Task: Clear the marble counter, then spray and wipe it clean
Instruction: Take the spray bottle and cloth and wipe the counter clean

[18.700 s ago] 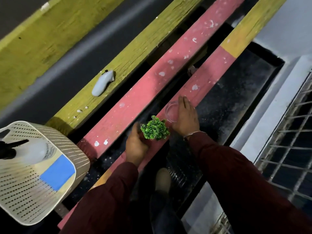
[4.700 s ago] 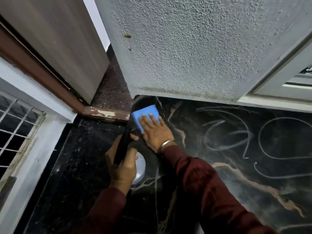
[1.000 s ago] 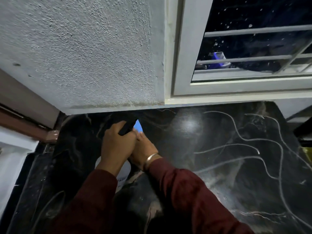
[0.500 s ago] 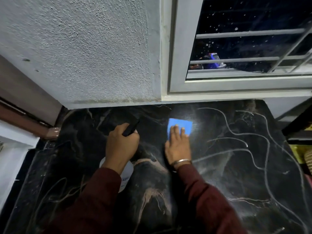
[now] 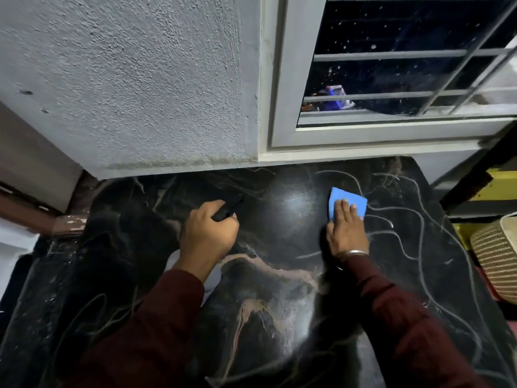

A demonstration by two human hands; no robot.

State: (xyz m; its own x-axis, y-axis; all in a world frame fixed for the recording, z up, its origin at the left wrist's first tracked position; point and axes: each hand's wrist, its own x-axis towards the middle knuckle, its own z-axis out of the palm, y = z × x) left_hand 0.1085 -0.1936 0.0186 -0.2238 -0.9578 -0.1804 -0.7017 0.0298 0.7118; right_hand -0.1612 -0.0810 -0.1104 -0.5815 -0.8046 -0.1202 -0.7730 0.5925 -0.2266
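Leftmost, the left hand (image 5: 208, 236) grips the spray bottle (image 5: 215, 278) by its black trigger head above the marble table (image 5: 279, 317), while the right hand (image 5: 347, 231), fingers flat, presses the blue cloth (image 5: 345, 198) against it.

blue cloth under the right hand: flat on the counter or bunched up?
Flat. The small blue wiping cloth lies spread on the black veined marble counter, right hand pressing it with straight fingers.
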